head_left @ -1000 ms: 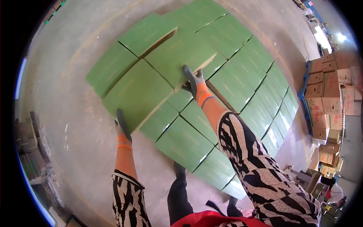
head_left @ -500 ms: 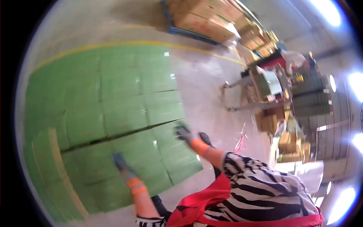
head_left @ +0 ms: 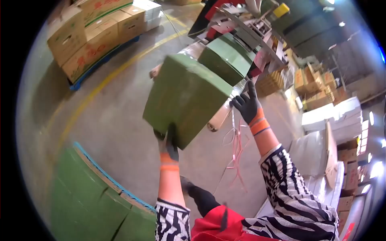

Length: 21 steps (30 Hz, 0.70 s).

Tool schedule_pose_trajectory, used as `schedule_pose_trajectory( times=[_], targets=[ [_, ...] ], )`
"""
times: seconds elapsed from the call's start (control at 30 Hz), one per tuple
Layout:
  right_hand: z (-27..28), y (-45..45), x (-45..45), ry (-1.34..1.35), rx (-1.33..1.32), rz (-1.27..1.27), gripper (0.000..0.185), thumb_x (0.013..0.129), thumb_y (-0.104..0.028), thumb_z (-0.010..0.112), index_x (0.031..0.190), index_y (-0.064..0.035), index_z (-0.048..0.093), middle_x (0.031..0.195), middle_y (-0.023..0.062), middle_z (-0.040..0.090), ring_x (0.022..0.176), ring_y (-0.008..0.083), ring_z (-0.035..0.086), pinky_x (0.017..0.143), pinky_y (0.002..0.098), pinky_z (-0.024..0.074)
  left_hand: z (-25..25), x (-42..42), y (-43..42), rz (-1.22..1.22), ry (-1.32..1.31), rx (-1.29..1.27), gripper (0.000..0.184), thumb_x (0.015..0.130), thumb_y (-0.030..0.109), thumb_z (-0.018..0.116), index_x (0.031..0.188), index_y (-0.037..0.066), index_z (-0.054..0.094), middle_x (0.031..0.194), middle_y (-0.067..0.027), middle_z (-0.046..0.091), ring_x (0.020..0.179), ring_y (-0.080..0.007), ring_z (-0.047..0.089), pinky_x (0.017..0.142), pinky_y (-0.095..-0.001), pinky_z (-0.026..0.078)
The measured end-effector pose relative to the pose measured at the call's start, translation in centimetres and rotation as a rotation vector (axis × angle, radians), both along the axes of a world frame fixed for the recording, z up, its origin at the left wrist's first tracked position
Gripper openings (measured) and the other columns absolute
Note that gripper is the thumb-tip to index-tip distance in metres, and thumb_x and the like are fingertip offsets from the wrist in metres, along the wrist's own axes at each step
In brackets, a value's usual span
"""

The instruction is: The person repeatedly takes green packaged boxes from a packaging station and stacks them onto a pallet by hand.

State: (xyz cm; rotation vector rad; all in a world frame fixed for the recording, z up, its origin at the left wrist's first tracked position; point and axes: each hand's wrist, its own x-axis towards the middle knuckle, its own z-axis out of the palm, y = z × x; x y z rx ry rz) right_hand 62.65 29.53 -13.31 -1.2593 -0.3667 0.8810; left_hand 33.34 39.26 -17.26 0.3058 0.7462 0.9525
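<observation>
Showing red characters (head_left: 95, 51), cartons (head_left: 66, 34) stand beyond hands (head_left: 172, 148) at a green box (head_left: 187, 96).

A grey floor (head_left: 116, 116) is stretching out, a yellow line (head_left: 108, 77) curving across it. Brown cartons (head_left: 90, 56) are standing on a blue pallet (head_left: 76, 84) near the floor's far left corner; white stacks (head_left: 337, 114) are lining its right edge. Lights (head_left: 377, 169) are glaring beside what is probably a dim wall (head_left: 309, 30).

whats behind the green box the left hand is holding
Behind the near box, a second green box shows, with part of a machine beyond. The near box hides whatever is directly behind it, so that cannot be told.
</observation>
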Motion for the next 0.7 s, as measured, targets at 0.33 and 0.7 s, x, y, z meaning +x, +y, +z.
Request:
schedule_pose_trajectory(
  times=[0.33, 0.7],
  targets=[
    [5.2, 2.8, -5.3, -1.038, -0.341, 0.480, 0.103, 0.065, 0.004, 0.074, 0.146, -0.0134, 0.013, 0.127, 0.0031, 0.047, 0.106, 0.0138, 0.048, 0.095, 0.0350, 0.0420, -1.6, -12.3, -1.9, 0.003, -0.114, 0.033, 0.045, 0.090, 0.034, 0.051, 0.126, 0.008, 0.048, 0.126, -0.0060, 0.051, 0.113, -0.0215, 0.050, 0.097, -0.0352, 0.040],
    [4.5, 1.2, -19.6, -0.078, -0.245, -0.209, 0.073, 0.072, -0.027, 0.077, 0.127, 0.0032, 0.040, 0.115, 0.0130, 0.057, 0.104, 0.0212, 0.054, 0.090, 0.0311, 0.0426, 3.7, -25.9, -4.1, 0.107, 0.438, 0.139, 0.039, 0.088, 0.024, 0.053, 0.120, 0.003, 0.051, 0.111, -0.0061, 0.057, 0.101, -0.0192, 0.056, 0.089, -0.0333, 0.045]
  ],
)
